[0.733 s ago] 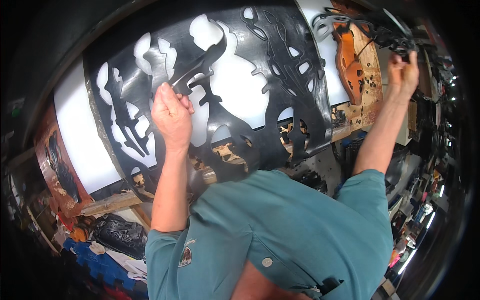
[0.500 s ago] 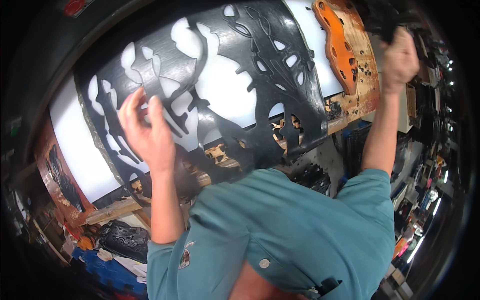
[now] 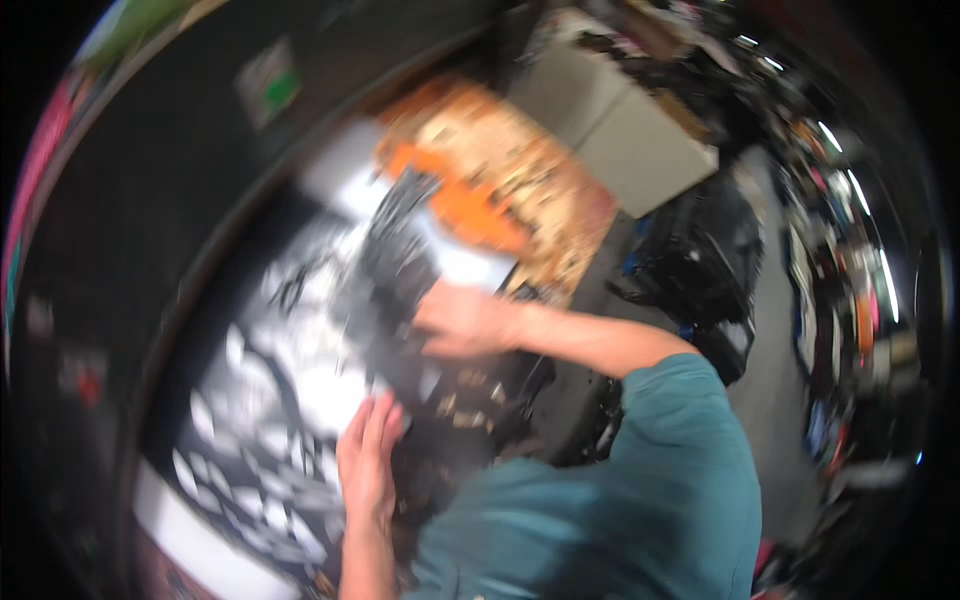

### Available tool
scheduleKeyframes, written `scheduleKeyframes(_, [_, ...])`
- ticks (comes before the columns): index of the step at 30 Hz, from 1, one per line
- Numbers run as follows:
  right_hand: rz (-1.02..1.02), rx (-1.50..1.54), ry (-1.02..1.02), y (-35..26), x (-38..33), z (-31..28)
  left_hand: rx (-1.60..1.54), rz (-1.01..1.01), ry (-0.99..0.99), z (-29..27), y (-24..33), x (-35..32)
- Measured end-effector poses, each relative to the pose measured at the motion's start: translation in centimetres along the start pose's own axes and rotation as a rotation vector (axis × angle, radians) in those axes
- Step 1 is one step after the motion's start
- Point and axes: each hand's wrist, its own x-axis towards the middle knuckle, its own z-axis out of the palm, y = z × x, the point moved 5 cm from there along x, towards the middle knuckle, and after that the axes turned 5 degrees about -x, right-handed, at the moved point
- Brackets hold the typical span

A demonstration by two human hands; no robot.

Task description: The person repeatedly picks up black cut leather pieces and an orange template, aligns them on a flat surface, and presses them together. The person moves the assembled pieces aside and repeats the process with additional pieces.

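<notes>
Pressing black cutout panel (image 3: 290,400) (both hands)

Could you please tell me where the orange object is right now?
In the head view, the orange object lies above the middle of the picture on a speckled tan board, just beyond the right hand and the black cut-out panel.

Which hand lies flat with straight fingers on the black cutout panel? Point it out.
The left hand, low in the picture: its fingers stretch flat over the black cutout panel. The right hand, higher up toward the orange piece, looks curled; blur hides its grip.
</notes>
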Motion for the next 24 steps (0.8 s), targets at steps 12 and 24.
scheduleKeyframes(12, [-0.027,-0.282,0.147,-1.9,0.5,0.6,-0.224,0.038,-0.183,-0.5,0.6,2.4])
scheduleKeyframes(24, [0.032,0.116,0.37,-0.5,-0.1,0.8,-0.197,0.086,-0.239,1.1,0.3,6.9])
